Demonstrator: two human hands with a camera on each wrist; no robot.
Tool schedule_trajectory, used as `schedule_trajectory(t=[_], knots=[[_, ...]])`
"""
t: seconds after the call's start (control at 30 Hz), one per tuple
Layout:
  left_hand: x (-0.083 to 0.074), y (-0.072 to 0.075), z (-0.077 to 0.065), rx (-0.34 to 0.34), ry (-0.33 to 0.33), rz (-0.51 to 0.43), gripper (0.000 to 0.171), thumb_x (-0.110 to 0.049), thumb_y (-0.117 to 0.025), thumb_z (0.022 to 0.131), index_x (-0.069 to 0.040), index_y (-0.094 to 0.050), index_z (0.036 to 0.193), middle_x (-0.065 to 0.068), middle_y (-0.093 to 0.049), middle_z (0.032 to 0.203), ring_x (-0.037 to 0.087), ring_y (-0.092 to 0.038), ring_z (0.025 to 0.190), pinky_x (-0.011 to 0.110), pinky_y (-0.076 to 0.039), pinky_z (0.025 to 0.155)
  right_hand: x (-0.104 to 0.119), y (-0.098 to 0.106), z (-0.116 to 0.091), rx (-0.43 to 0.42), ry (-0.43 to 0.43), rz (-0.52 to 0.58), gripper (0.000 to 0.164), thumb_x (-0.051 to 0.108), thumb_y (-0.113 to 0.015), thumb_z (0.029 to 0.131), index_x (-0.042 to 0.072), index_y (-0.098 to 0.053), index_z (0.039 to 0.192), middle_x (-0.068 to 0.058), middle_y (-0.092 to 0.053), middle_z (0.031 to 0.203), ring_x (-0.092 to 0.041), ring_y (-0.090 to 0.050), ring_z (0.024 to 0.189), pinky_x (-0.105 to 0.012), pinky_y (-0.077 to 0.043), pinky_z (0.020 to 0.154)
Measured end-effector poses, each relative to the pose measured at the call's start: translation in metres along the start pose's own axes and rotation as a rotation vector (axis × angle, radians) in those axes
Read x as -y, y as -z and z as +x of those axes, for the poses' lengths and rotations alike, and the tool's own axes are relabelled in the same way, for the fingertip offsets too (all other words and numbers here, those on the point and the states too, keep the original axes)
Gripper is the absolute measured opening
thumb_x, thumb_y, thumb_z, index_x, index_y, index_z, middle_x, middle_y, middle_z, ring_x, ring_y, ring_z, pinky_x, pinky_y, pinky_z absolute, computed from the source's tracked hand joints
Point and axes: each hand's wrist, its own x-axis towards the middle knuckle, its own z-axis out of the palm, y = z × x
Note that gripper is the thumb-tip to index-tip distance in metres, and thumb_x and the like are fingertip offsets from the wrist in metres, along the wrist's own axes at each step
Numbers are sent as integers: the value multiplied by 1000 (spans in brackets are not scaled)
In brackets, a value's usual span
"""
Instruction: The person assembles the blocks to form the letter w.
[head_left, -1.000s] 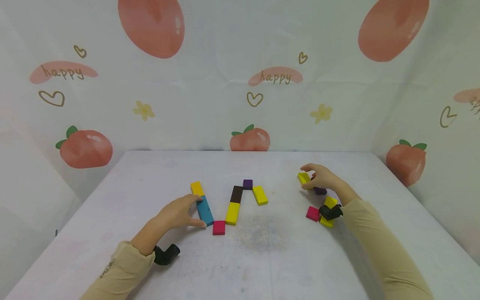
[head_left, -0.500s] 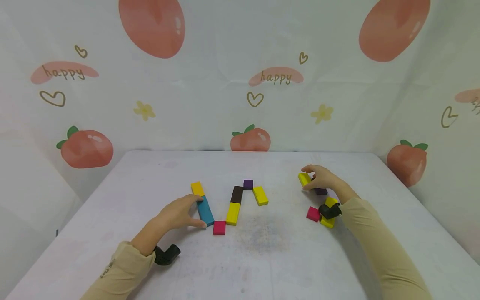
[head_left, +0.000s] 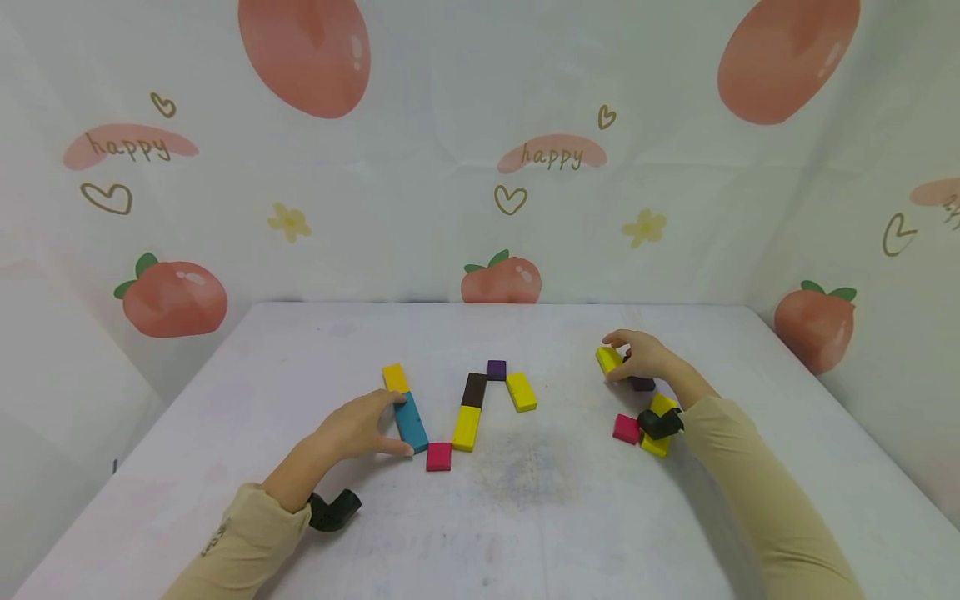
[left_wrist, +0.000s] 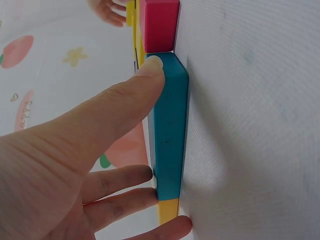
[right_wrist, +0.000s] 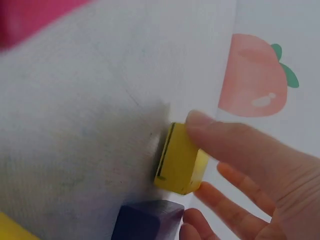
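Note:
In the head view, my left hand (head_left: 360, 425) rests at a long blue block (head_left: 410, 422), thumb at its near end and fairly straight fingers toward its far end. An orange block (head_left: 395, 377) continues from that far end, and a red block (head_left: 438, 457) sits by the near corner. The left wrist view shows the thumb touching the blue block (left_wrist: 171, 130). Farther right, my right hand (head_left: 648, 357) holds a yellow block (head_left: 608, 360) low at the table, thumb against one side, fingers partly hidden behind it. Beside it lies a dark purple block (head_left: 642, 383), partly covered by the hand.
Mid-table, a yellow block (head_left: 466, 428), a dark brown block (head_left: 474, 389), a purple block (head_left: 497, 370) and another yellow block (head_left: 521, 392) form a bent line. Under the right wrist lie a red block (head_left: 626, 428) and yellow blocks (head_left: 654, 445). A printed curtain (head_left: 420, 167) hangs behind.

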Motion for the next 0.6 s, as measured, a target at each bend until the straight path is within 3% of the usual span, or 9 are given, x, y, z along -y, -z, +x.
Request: schedule_trajectory(t=[0.6], knots=[[0,0,0,-3,-8,3,77,-38,-78,72,2,-48,131,24,-47,137,41,-45,126,54,-39,104,23,-7,-10,-16,107,12,59,21,-75,78,1,-50,128,-24,-51,129,-39,-54,111,-50,-48,95]])
